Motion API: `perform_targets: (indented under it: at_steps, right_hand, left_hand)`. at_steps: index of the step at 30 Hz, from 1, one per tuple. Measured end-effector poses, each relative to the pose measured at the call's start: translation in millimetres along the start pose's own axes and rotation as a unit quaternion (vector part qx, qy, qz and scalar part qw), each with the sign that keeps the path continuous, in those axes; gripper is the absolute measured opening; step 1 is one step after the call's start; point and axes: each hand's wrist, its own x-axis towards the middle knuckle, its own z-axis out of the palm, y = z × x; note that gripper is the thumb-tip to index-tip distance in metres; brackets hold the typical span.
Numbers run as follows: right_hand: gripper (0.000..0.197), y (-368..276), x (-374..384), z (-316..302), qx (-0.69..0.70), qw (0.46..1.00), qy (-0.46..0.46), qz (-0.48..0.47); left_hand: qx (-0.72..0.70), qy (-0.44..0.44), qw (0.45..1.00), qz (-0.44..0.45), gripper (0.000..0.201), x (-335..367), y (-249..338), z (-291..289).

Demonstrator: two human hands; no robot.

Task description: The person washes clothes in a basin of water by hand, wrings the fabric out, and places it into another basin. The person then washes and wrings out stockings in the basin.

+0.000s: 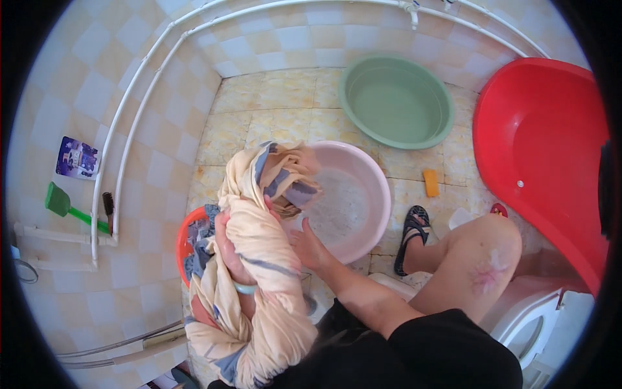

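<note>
A long, bunched cream cloth (259,227) with grey-blue and reddish patches is draped over my left forearm and hangs towards the pink basin (385,207). My left hand (228,243), with a pale bangle at its wrist, is closed round the cloth's twisted middle. Beside the cloth, near the pink basin's left rim, my right hand (310,247) is spread with its thumb up. Some of its fingertips are blurred against the fabric. Cloudy, sudsy water lies in the pink basin. The cloth's far end is bundled over that basin's left edge.
An orange-red basin (183,249) with grey-blue fabric stands at left, partly hidden. A green basin (350,107) sits by the far wall, a red tub (538,129) at right. An orange block (431,183) lies on the tiles near my sandalled foot (413,236). White pipes (123,139) line the walls.
</note>
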Motion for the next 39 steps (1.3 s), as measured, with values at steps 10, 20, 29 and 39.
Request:
perform_targets:
  at_steps: [10,20,29,39]
  right_hand:
    - [0.038,-102,-25,103,0.047,0.937,0.032,-0.345]
    - [0.034,-193,-27,138,-0.525,0.689,0.058,-0.496]
    - [0.022,-191,-23,188,-0.932,0.236,0.133,-0.242]
    - [0.027,-157,-24,204,-0.996,-0.026,0.076,-0.032]
  left_hand:
    - [0.062,0.134,0.985,-0.093,0.055,-9,-7,-49]
    - [0.222,0.094,0.952,-0.186,0.050,-20,-26,-38]
    - [0.589,-0.038,0.802,-0.088,0.063,9,-52,-26]
    - [0.727,0.053,0.685,0.001,0.062,25,-65,-53]
